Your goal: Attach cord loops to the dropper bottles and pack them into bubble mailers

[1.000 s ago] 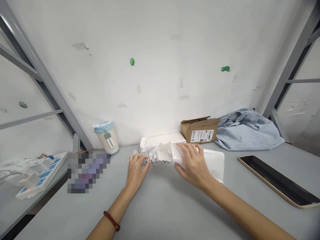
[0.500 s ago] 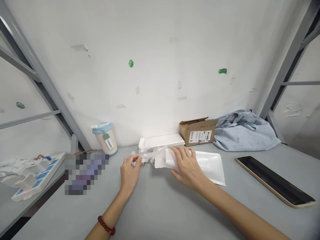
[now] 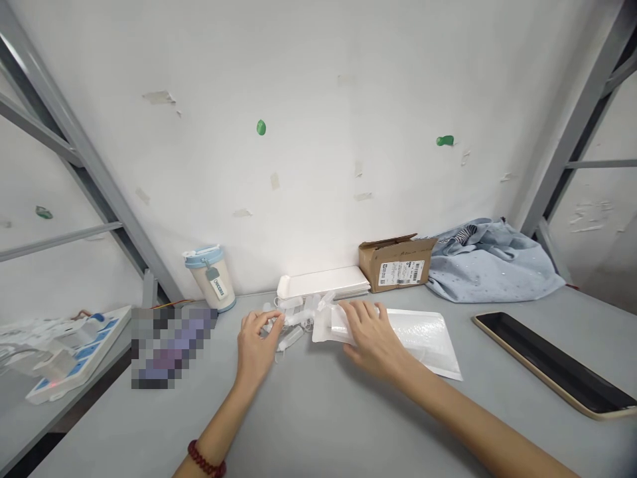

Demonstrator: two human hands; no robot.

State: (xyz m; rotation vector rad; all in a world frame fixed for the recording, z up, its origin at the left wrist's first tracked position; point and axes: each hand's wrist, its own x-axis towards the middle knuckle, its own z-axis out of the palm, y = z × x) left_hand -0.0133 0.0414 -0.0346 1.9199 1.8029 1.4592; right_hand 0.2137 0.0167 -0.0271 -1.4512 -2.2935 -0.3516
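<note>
My right hand point(image 3: 371, 338) grips a white padded bubble mailer point(image 3: 423, 338) near its open end, which faces left. Small clear and white plastic pieces point(image 3: 293, 337), some with thin string loops, lie in a loose heap by that opening. At the heap's left edge is my left hand point(image 3: 257, 345), thumb and forefinger brought together in a pinch. Whatever those fingertips hold, if anything, is too small to make out. How much is inside the mailer cannot be seen.
Behind the heap lie flat white boxes point(image 3: 323, 282) and an opened cardboard box point(image 3: 398, 262). A lidded cup point(image 3: 213, 282) stands left, near a power strip point(image 3: 82, 358). Blue cloth point(image 3: 492, 265) and a phone-shaped black slab point(image 3: 552, 362) are on the right.
The mailer has shifted slightly right and toward me. More plastic pieces now show on the table between my hands, one of them lying in front. My left hand stays close to the heap.
</note>
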